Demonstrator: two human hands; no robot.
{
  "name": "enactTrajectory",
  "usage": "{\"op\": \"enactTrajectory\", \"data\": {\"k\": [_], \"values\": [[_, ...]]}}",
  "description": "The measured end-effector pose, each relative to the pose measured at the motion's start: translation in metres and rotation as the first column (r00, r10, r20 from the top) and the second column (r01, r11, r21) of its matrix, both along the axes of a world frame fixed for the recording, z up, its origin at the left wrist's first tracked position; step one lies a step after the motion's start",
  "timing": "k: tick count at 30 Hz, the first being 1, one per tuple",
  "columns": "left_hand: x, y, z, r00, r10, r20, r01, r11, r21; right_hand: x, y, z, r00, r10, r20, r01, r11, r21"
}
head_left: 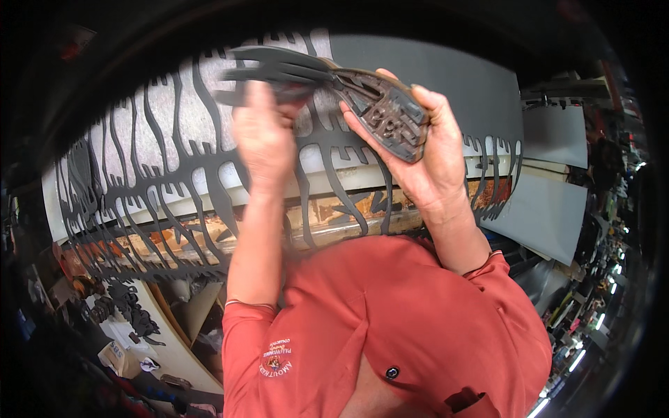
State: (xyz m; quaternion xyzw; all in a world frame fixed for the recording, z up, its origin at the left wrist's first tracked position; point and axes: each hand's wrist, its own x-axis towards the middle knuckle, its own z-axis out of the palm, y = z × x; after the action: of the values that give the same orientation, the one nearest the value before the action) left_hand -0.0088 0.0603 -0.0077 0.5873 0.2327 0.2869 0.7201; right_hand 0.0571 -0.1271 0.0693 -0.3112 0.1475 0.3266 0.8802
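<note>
In my right hand point(435, 150), a sole-shaped metal cutting die point(390, 115) is held up, its brown, braced inner side showing. The fingers and thumb wrap around its wide lower right end. My left hand point(265, 136) is closed around several dark grey cut foam pieces point(282, 70) at the die's narrow upper left end. Both the pieces and the left fingers are smeared by motion. Whether the pieces touch the die or sit partly in it, I cannot tell. Below both hands lies a dark grey foam sheet point(223, 188) with long sole-shaped cutouts.
The cut sheet lies over a pale board point(202, 108) and hangs past its front edge. An uncut grey sheet area point(432, 66) extends at the far right. White panels point(543, 216) stand at the right. Dark cut scraps point(132, 306) lie on a lower surface at the left.
</note>
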Motion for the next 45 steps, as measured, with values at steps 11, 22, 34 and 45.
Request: {"op": "enactTrajectory", "data": {"k": [11, 22, 34, 45], "values": [[-0.036, 0.109, 0.041, 0.850, 0.452, 0.272, -0.338, 0.862, -0.376, 0.000, -0.028, 0.005, 0.942, 0.134, 0.309, -0.117, 0.990, -0.074], [-0.047, 0.057, 0.052, 0.940, 0.342, -0.019, -0.310, 0.874, 0.374, -0.010, -0.024, -0.018, 0.239, 0.383, 0.892, 0.180, 0.886, -0.428], [-0.043, -0.006, 0.026, 0.824, -0.433, 0.364, 0.562, 0.701, -0.438, -0.018, -0.006, -0.013, -0.073, 0.638, 0.767, 0.457, 0.705, -0.543], [-0.040, -0.031, 0.045, 0.873, -0.487, 0.014, 0.483, 0.861, -0.159, -0.010, -0.024, -0.035, 0.474, 0.671, 0.570, -0.180, 0.707, -0.684]]}}
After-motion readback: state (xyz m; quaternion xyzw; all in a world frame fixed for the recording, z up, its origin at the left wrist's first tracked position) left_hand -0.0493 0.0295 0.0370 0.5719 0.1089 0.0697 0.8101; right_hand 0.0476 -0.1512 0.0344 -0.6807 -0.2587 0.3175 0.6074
